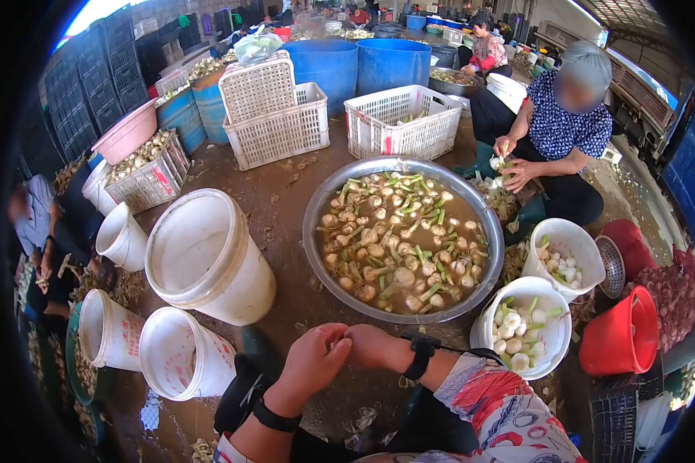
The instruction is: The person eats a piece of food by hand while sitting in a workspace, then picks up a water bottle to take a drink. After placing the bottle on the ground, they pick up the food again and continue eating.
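Observation:
My left hand (314, 356) and my right hand (371, 346) meet in front of me, both with curled fingers. Whatever lies between them, if anything, is hidden. Just beyond is a wide metal basin (313, 239) of murky water, full of garlic bulbs (386, 251) with short green stems. To the right of my right hand stands a white bucket (550, 312) holding cleaned white garlic bulbs (517, 339). Another white bucket (587, 243) with similar bulbs is behind it. Dark bands circle both my wrists.
Left of me stand a large white bucket (243, 282) and several smaller ones, including a white pail (212, 366). A red bucket (618, 339) sits at right. A co-worker (567, 116) handles garlic beyond the basin. White plastic crates (398, 127) and blue barrels (394, 65) line the back.

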